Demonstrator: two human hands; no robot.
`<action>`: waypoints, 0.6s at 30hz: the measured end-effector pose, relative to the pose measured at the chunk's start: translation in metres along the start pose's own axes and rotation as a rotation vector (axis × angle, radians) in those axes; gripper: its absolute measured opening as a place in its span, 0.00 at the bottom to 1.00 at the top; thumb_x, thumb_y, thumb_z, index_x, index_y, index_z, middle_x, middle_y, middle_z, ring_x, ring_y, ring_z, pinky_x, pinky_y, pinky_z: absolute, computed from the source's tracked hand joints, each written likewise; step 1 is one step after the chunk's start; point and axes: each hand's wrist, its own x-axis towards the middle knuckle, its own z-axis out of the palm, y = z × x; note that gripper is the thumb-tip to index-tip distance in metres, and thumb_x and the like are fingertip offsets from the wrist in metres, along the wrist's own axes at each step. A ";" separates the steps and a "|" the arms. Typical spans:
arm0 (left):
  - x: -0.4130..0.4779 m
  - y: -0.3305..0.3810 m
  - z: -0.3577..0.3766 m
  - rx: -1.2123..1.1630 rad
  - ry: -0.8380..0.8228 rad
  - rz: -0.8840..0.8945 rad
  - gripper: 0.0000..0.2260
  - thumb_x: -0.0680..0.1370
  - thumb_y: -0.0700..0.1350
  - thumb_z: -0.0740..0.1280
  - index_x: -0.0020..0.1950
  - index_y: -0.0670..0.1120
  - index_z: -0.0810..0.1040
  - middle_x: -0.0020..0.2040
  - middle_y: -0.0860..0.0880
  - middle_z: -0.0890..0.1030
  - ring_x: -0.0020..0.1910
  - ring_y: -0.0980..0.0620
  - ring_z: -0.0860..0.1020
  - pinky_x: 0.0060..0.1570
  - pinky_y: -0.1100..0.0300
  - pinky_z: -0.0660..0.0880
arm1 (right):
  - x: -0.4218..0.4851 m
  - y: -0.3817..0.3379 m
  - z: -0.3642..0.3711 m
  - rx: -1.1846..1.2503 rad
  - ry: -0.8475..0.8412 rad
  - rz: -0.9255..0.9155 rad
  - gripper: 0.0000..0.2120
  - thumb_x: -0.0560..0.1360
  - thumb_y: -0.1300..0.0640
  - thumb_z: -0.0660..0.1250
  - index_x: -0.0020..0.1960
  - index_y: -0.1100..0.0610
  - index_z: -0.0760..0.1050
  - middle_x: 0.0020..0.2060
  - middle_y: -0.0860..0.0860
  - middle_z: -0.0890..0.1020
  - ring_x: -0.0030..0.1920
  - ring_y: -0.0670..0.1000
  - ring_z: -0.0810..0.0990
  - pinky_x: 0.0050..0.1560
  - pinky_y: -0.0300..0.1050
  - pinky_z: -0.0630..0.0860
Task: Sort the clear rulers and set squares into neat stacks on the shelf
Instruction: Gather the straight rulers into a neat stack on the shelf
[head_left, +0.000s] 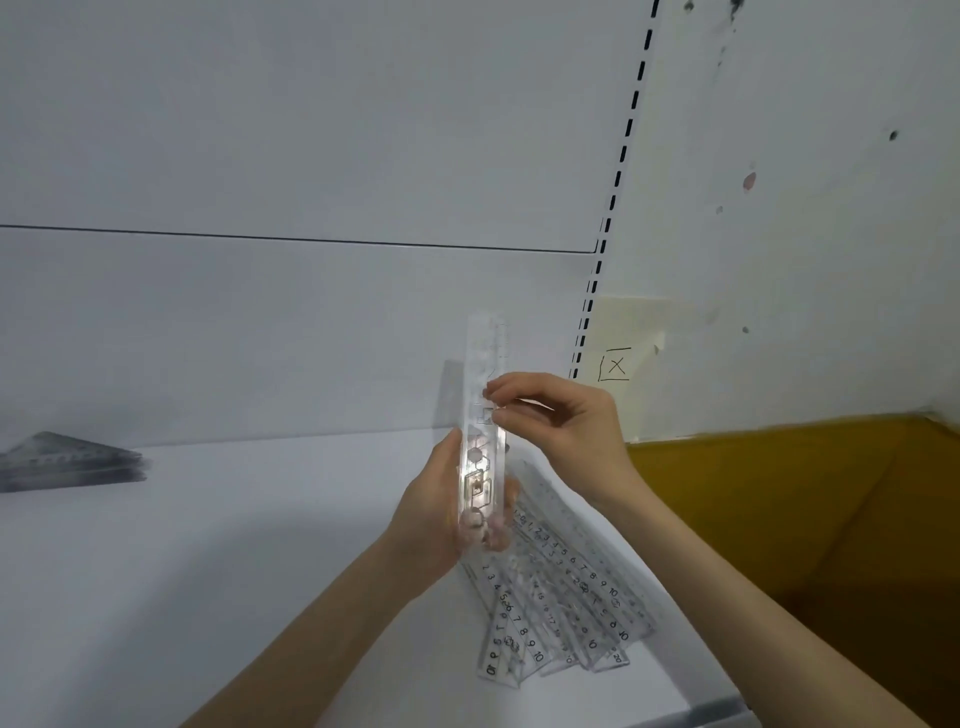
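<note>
Forearms (322, 634) reach up from the bottom edge, both hands on one upright ruler (485, 415).

At the left edge, mid-height, a dark stack of set squares (67, 460) lies flat on the white shelf (208, 545), apparently already sorted. Right of centre the left hand (441, 509) wraps its fingers round the ruler's lower end, holding it on end above the shelf. Whether this is one ruler or a thin bundle I cannot tell. The right hand (561, 421) pinches the ruler's right edge about halfway up between thumb and forefinger, probably to steady or square it before it is laid down. Below the hands, loose rulers (561, 592) lie fanned and overlapping near the shelf's front corner, not yet stacked. A brown box (805, 519) fills the lower right.
</note>
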 end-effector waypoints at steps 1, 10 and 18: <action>0.000 0.000 0.001 0.019 0.011 0.008 0.18 0.79 0.57 0.54 0.51 0.44 0.74 0.33 0.43 0.75 0.25 0.50 0.71 0.29 0.61 0.64 | 0.001 0.004 0.002 -0.017 -0.001 -0.011 0.08 0.70 0.72 0.71 0.45 0.62 0.82 0.47 0.53 0.85 0.52 0.51 0.83 0.57 0.43 0.78; 0.002 0.000 -0.005 0.076 0.073 0.055 0.18 0.82 0.55 0.51 0.56 0.44 0.73 0.30 0.46 0.72 0.24 0.51 0.67 0.29 0.59 0.69 | 0.013 0.028 0.013 -0.494 -0.041 -0.372 0.07 0.74 0.65 0.70 0.51 0.61 0.80 0.51 0.50 0.82 0.52 0.46 0.80 0.55 0.36 0.75; 0.004 -0.002 -0.008 0.197 0.175 0.131 0.14 0.83 0.52 0.53 0.51 0.44 0.72 0.27 0.48 0.67 0.22 0.52 0.61 0.24 0.63 0.63 | 0.001 0.017 -0.003 -0.679 0.010 -0.177 0.05 0.75 0.55 0.69 0.49 0.54 0.76 0.43 0.43 0.79 0.44 0.44 0.76 0.44 0.36 0.72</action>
